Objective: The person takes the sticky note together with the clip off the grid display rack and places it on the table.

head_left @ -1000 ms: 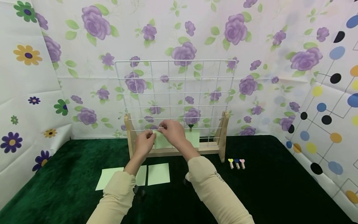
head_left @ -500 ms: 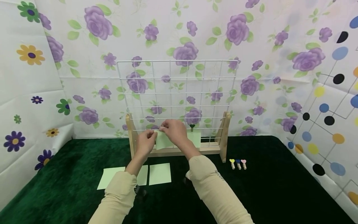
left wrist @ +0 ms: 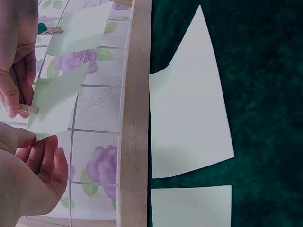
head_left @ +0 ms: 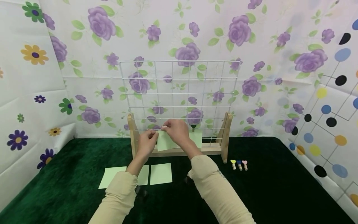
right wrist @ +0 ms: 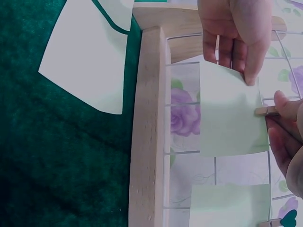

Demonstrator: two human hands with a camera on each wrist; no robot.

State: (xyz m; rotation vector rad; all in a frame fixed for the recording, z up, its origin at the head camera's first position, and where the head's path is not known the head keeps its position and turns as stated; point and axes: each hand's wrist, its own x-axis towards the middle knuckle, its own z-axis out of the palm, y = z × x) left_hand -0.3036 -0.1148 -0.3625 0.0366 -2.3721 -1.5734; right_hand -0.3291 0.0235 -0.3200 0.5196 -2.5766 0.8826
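We've got a plush, dark green counter. Behind it we see a white backdrop, creased across, printed with purple roses and green leaves. Left: wrinkled white sheet, multicoloured flowers. Right: another sheet, black, blue, yellow, orange dots.

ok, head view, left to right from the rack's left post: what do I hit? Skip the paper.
Left wooden post → left hand → right hand → green heart clip → right wooden post → yellow heart clip → blue heart clip → pink heart clip.
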